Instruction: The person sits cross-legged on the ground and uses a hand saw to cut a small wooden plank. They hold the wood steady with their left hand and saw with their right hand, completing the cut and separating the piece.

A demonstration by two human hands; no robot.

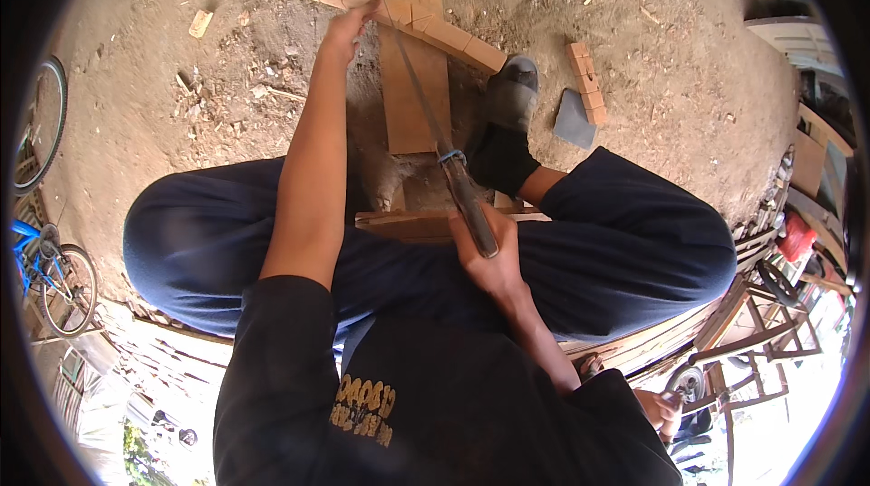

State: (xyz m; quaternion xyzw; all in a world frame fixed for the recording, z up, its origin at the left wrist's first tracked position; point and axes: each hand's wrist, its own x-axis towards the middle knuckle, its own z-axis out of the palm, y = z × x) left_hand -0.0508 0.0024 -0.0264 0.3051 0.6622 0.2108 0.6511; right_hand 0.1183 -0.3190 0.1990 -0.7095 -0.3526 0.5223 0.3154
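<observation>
Scored wooden strip (430, 30): held crosswise over the plank, with cut lines along its length.
Left grip (352, 26): clamped on the strip near its middle, beside the blade.
Right grip (494, 255): wrapped around the dark handle (468, 201) of a long narrow-bladed hand tool (439, 137), whose tip reaches the strip.
Plank (403, 115): beneath the strip, pointing away from the lap.
Ground, right: grey shoe (515, 92) near the plank; farther out, a short notched wooden block (587, 83).
Far left: blue bicycle (54, 278).
</observation>
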